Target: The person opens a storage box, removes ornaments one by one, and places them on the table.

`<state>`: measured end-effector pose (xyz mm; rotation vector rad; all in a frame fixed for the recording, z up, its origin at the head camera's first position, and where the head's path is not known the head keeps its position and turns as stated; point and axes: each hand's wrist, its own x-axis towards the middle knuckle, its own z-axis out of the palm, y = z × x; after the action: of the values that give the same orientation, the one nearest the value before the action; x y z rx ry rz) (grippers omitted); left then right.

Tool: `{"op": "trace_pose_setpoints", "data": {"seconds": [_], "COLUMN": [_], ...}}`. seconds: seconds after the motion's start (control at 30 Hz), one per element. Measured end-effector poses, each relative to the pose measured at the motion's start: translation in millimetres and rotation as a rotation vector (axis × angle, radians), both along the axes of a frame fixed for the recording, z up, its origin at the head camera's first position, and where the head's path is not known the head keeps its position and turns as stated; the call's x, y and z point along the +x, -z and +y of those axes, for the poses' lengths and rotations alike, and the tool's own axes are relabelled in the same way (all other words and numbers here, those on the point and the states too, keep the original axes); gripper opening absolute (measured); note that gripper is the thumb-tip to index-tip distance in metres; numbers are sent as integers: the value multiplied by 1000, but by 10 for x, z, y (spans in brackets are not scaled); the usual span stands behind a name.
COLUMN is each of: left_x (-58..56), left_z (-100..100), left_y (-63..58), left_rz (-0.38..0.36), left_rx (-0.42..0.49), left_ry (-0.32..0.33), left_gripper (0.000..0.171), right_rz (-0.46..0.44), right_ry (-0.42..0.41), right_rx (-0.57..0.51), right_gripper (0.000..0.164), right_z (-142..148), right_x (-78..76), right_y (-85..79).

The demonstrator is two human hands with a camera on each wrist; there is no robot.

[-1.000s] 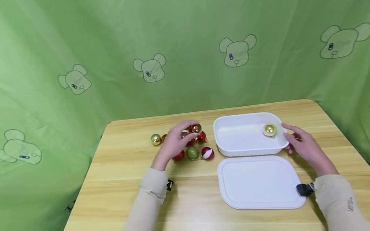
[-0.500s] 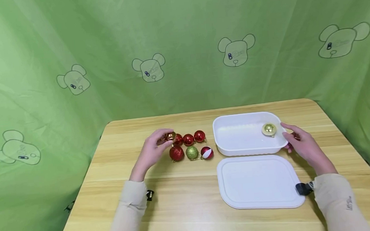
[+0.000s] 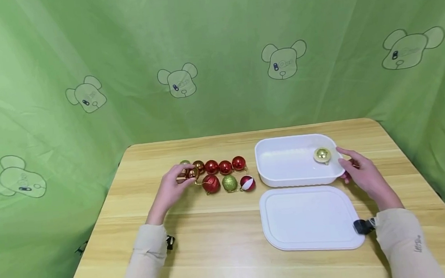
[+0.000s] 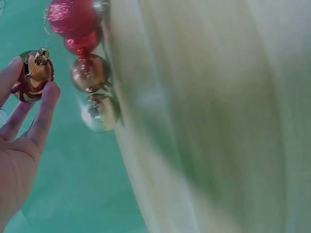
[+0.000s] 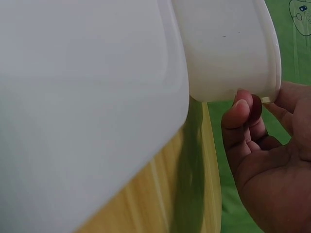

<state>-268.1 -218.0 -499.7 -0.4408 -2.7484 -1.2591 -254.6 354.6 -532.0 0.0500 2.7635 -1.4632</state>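
Observation:
My left hand [image 3: 169, 187] pinches a shiny copper-brown Christmas bauble [image 3: 192, 173] between thumb and fingers, left of a red glitter bauble [image 3: 211, 184]. In the left wrist view this bauble [image 4: 38, 75] shows its gold cap and a thin string. Behind it runs a row: a gold bauble [image 3: 185, 162], partly hidden by my fingers, a brown one [image 3: 198, 166] and several red ones [image 3: 211, 167]. A green glitter bauble [image 3: 229, 183] and a red-and-white one [image 3: 247, 183] continue the front row. My right hand [image 3: 363, 175] grips the right end of a white plastic box [image 3: 285, 183].
One gold bauble [image 3: 322, 154] lies inside the box near its right end. A white lid [image 3: 311, 219] lies flat on the wooden table [image 3: 216, 253] in front of the box. Green curtain [image 3: 220, 104] hangs behind the table.
My left hand has carried the copper-brown bauble leftward from above the red baubles, then nearer and lower, to the left end of the front row. My right hand has stayed at the box.

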Motion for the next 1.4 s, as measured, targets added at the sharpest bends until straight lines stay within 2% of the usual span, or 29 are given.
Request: {"op": "trace_pose_setpoints", "data": {"seconds": [0.13,0.47,0.73,1.17,1.4], "left_x": [-11,-37,-74,-105,-122], "left_z": [3,-2,-18,-60,-68], "left_y": [47,114,147,168,223], "left_rz": [-24,-85,-107,-174,-173], "left_rx": [-50,-52,-96,-144,-161], "left_ry": [-17,-39,-19,-40,-41], "left_gripper": [47,48,56,51,50], "right_rz": [1,7,2,4,5], "right_ry": [3,4,3,0,1], "right_rx": [-4,1,-2,-6,4], "right_gripper": [59,59,59,58,58], "right_z": [-5,-2,-8,-9,3], "right_x": [-4,3,9,0,-12], "right_y": [8,2,-16,3,21]}}
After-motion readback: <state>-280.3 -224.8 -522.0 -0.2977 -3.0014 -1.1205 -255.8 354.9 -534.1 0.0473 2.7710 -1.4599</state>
